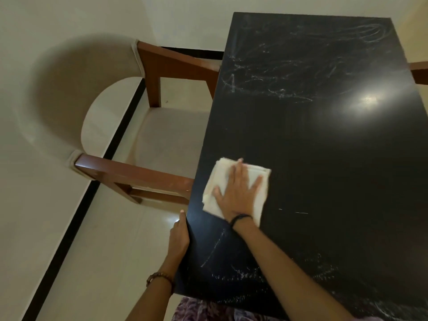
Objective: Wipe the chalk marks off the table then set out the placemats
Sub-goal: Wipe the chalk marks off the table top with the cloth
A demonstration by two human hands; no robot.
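Wiping chalk off the dark surface, mid-job.

Right hand (238, 193) presses flat, fingers straight, on the white cloth (217, 181) near the surface (324, 147) left edge, which the left hand (179, 239) grips; chalk marks (289, 66) lie beyond the cloth, more nearer. Placemats unseen.

A black, glossy table (324, 147) with a bright glare spot carries white chalk marks (289, 66) — scribbles across its far end, fainter, perhaps smudged, traces at the near end. A folded white cloth (217, 181) lies flat near its left edge.
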